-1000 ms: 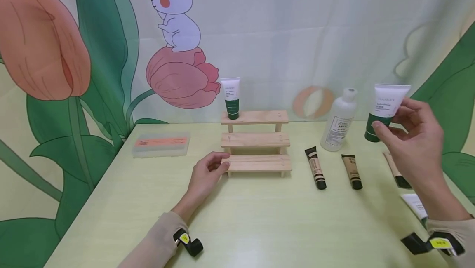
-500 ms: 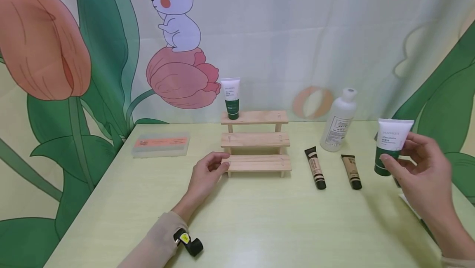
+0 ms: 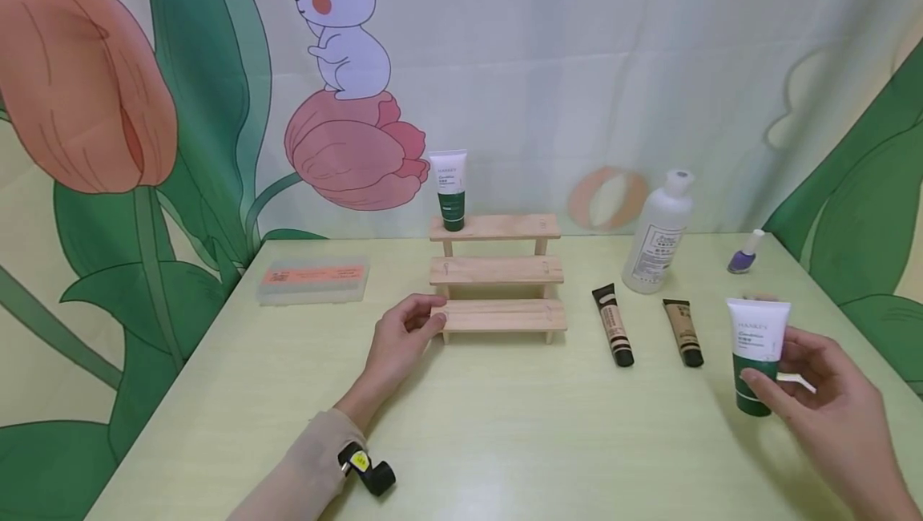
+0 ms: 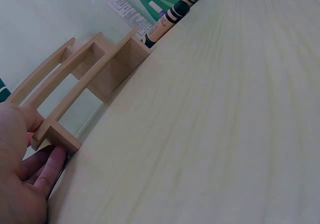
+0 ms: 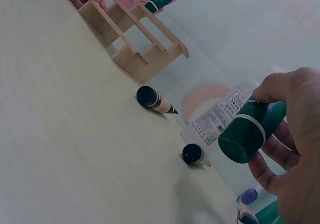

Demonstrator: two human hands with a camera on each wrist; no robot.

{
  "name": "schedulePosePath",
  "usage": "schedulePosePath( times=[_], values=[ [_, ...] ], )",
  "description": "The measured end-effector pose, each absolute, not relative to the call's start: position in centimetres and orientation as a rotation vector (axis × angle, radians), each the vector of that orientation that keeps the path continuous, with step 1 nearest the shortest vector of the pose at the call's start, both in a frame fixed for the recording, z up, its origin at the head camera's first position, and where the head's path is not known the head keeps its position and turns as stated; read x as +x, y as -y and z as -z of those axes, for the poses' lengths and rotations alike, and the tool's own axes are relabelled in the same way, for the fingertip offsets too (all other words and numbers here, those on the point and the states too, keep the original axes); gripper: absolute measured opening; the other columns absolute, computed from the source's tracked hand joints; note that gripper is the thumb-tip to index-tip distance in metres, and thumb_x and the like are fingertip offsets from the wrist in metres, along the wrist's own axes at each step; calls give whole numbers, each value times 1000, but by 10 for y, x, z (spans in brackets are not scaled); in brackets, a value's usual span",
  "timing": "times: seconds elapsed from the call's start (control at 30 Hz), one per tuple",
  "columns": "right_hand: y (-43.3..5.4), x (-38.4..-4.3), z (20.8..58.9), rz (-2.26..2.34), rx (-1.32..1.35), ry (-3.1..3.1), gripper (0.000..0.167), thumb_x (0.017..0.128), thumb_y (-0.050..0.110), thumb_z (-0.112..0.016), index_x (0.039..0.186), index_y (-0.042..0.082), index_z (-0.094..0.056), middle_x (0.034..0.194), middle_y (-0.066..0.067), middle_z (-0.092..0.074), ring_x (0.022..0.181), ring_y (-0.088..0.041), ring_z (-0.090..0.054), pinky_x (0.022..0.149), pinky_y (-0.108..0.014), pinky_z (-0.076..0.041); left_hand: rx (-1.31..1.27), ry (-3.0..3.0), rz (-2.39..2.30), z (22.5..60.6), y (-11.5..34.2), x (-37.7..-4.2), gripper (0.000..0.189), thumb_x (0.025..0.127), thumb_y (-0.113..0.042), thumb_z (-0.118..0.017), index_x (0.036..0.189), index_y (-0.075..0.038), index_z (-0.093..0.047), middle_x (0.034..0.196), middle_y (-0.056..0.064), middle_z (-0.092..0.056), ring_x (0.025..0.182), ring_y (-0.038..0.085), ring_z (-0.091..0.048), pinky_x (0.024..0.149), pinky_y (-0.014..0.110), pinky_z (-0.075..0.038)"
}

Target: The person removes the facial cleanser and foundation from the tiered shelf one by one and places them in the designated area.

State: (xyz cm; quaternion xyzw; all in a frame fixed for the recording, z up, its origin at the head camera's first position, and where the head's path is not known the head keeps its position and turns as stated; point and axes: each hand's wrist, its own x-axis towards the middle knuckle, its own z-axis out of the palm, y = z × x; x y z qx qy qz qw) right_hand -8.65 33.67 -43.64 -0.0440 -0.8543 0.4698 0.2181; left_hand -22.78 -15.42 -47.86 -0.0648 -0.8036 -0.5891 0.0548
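My left hand (image 3: 404, 345) grips the left end of the lowest step of a three-tier wooden display stand (image 3: 497, 317), its thumb uppermost and some fingers against the end leg in the left wrist view. On the stand's top step, at the left, a white and green squeeze tube (image 3: 451, 192) stands on its cap. At the right, my right hand (image 3: 829, 393) holds a similar white and green tube (image 3: 760, 353) upright above the table, cap down, between thumb and fingers. Behind that tube, a pinkish tube end (image 3: 760, 297) barely shows; the rest is hidden.
Right of the stand lie a black-capped beige tube (image 3: 614, 325) and a brown tube (image 3: 683, 333). Farther back stand a white bottle (image 3: 656, 236) and a purple nail polish bottle (image 3: 745, 252). A flat clear case (image 3: 313, 280) lies at the back left. Behind the table hangs a printed curtain (image 3: 505, 88).
My right hand has come down and toward me with the tube, uncovering the nail polish bottle. My left hand has kept its place on the stand.
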Motion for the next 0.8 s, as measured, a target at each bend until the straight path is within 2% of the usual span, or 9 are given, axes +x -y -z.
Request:
schedulePosePath(
  times=[0.13, 0.27, 0.37, 0.53, 0.8],
  values=[
    [-341, -80, 445, -1260, -150, 2455, 53, 99, 8, -86, 144, 10, -59, 116, 22, -65, 98, 3, -61, 78, -7, -54, -196, 2440, 1785, 479, 155, -229, 20, 106, -18, -78, 126, -20, -81, 117, 2, -78, 104, 20, -70, 88, 26, -54],
    [-347, -78, 449, -1152, -199, 2624, 59, 102, 18, -85, 148, -1, -54, 120, -5, -72, 88, 7, -59, 73, -10, -54, -196, 2436, 1785, 481, 155, -230, 21, 106, -18, -78, 126, -20, -81, 117, 2, -79, 104, 20, -70, 89, 26, -55],
    [-350, -78, 452, -1097, -225, 2746, 66, 103, 26, -84, 151, -5, -51, 127, -22, -67, 86, 7, -58, 70, -13, -53, -195, 2437, 1790, 481, 155, -230, 20, 106, -18, -78, 126, -20, -81, 117, 2, -79, 105, 20, -70, 89, 26, -55],
    [-351, -78, 454, -1127, -209, 2850, 68, 101, 33, -87, 148, -3, -53, 127, -20, -64, 87, 0, -59, 68, -20, -55, -201, 2437, 1797, 481, 156, -229, 20, 107, -19, -78, 126, -21, -81, 116, 2, -78, 105, 20, -70, 89, 27, -55],
    [-348, -80, 455, -1067, -212, 2944, 73, 100, 42, -87, 147, -5, -56, 113, -12, -66, 86, -8, -60, 67, -23, -52, -193, 2445, 1788, 481, 156, -229, 20, 107, -19, -78, 126, -22, -81, 114, 2, -79, 104, 21, -70, 87, 28, -55]
  ],
)
